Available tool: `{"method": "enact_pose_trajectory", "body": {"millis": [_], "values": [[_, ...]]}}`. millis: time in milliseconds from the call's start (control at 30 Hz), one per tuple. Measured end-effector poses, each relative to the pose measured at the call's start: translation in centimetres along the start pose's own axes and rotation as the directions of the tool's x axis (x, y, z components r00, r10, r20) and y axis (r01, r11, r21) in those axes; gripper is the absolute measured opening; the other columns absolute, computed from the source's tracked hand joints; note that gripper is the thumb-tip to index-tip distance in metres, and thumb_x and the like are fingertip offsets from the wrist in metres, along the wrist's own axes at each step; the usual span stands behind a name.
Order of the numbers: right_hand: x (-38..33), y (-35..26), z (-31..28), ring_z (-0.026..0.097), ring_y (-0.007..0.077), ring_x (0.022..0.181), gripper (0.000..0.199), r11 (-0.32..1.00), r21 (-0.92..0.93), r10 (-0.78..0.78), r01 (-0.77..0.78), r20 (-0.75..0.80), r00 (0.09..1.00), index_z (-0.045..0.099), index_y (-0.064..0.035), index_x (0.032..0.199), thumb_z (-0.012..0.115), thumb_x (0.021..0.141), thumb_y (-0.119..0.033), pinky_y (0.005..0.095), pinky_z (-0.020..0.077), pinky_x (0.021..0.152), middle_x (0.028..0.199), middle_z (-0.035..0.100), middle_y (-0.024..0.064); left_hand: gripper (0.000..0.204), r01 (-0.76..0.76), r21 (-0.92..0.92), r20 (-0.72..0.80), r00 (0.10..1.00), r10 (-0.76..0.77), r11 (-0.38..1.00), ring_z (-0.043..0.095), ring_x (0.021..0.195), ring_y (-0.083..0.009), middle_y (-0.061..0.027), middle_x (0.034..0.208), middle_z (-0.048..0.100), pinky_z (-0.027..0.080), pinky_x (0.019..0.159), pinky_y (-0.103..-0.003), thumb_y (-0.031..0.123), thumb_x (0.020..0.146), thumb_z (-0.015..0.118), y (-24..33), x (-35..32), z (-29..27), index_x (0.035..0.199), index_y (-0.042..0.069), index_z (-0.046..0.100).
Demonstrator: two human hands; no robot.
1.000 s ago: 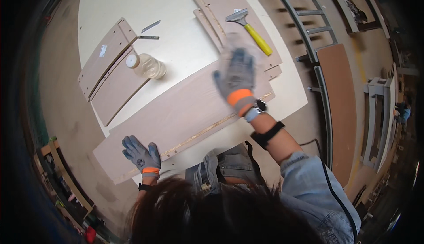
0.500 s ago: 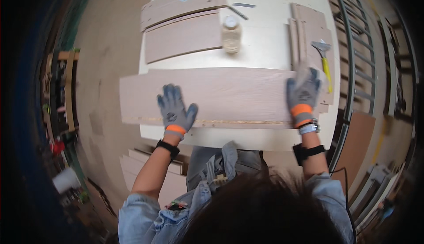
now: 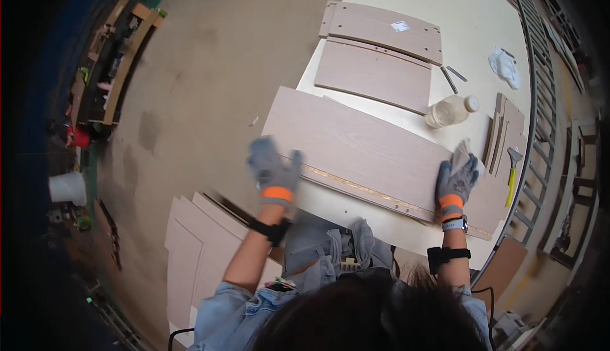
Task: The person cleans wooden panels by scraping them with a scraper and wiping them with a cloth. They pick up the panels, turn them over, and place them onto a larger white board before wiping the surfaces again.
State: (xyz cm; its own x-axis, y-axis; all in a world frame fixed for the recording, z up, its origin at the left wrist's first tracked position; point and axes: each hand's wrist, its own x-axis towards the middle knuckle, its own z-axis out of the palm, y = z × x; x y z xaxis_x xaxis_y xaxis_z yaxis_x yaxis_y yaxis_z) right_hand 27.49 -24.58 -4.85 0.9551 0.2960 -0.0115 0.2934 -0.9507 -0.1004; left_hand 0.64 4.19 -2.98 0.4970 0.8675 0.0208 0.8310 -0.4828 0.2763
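Note:
A long pale wood board (image 3: pixel 362 141) lies across the near part of the white table, with a groove filled with something yellowish along its near edge. My left hand (image 3: pixel 274 172), in a grey glove with an orange cuff, is at the board's left end. Motion smears it, but its fingers look stretched out and the thumb stands apart. My right hand (image 3: pixel 456 182), gloved alike, rests at the board's right end, closed on a crumpled whitish cloth (image 3: pixel 467 151) that shows past its fingers.
Beyond the board are two smaller panels (image 3: pixel 375 74), a bottle of pale liquid (image 3: pixel 448 111), thin dark strips (image 3: pixel 450 80) and a white cloth bundle (image 3: pixel 504 67). Narrow boards (image 3: pixel 508 122) and a yellow-handled scraper (image 3: pixel 512 176) lie right. More panels (image 3: pixel 190 249) stand lower left; a roller conveyor (image 3: pixel 540 97) runs alongside.
The view has turned, so the table now appears slanted and farther right. My left hand has gone from the board's top to its left end. My right hand still has the cloth.

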Motion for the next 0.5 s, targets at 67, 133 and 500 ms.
{"method": "enact_pose_trajectory", "body": {"millis": [67,133,500], "values": [[0.2,-2.7,0.6,0.017,0.0341,0.136,0.071,0.996,-0.046,0.076,-0.075,0.006,0.997,0.022,0.0025,0.140,0.041,0.088,-0.043,0.0429,0.0098,0.112,0.145,0.023,0.0221,0.060,0.178,-0.162,-0.069,0.979,-0.192,0.971,0.048,0.113,-0.0334,-0.0240,0.118,0.050,0.039,0.095,-0.043,0.042,0.084,0.057,-6.5,1.3,-0.4,0.119,-0.006,0.047],[0.4,-9.4,-0.2,0.019,0.0349,0.135,0.072,0.990,-0.135,0.054,-0.038,0.117,0.992,0.022,0.0024,0.140,0.042,0.087,-0.043,0.0463,0.0096,0.111,0.144,0.024,0.0230,0.056,0.405,-0.398,0.353,0.896,-0.270,0.823,0.054,0.102,-0.0288,-0.0201,0.108,0.054,0.045,0.087,-0.039,0.043,0.086,0.056,-10.2,2.8,0.2,0.114,-0.005,0.050],[-8.6,-40.8,0.5,0.023,0.0313,0.134,0.061,0.566,0.213,-0.823,0.796,0.202,0.531,0.040,0.0000,0.132,0.041,0.087,-0.042,0.0457,0.0112,0.110,0.142,0.032,0.0153,0.043,0.749,-0.655,0.755,0.651,0.074,0.100,0.063,0.086,-0.0259,-0.0136,0.097,0.062,0.052,0.079,-0.034,0.032,0.088,0.057,-11.7,3.6,-0.2,0.114,-0.002,0.051]]}}
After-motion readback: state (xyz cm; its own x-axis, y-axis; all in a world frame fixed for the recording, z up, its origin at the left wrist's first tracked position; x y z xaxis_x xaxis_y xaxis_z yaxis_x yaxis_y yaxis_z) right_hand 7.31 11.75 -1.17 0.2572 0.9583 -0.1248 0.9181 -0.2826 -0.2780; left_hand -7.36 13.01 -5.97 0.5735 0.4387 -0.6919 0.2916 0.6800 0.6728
